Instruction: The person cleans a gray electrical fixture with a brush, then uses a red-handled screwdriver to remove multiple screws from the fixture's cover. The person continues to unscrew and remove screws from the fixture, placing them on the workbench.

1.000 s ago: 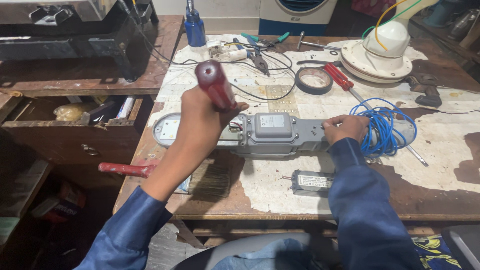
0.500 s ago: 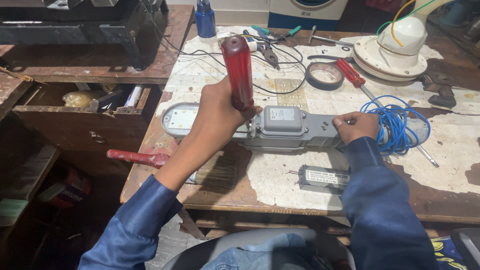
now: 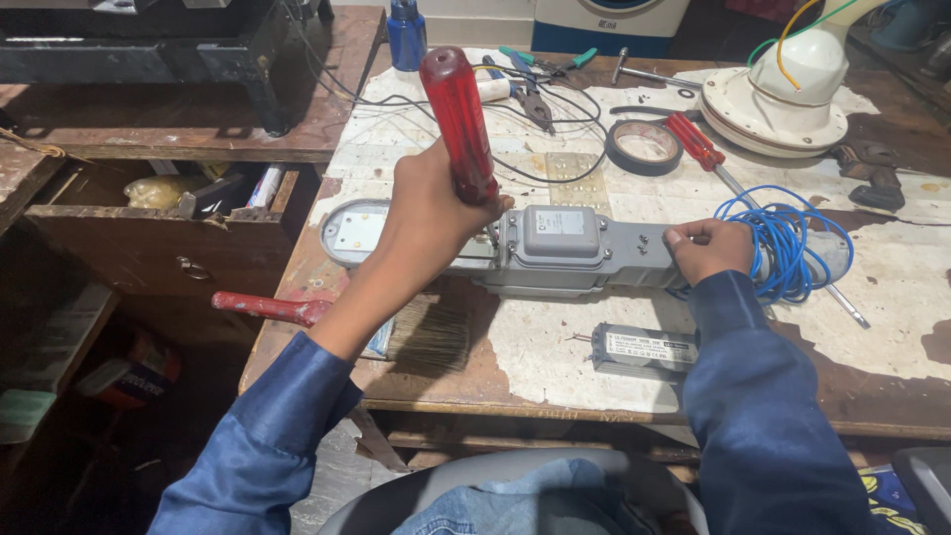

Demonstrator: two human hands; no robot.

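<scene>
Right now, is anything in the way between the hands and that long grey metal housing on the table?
Nothing visible. The left hand holds a red-handled screwdriver upright against the long grey metal housing; its tip is hidden behind the hand. The right hand rests directly on the housing, beside a blue wire coil.

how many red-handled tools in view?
3: the screwdriver gripped in the left hand, a second screwdriver beside the tape roll, and a brush at the bench's left edge. Clutter may hide more.
</scene>
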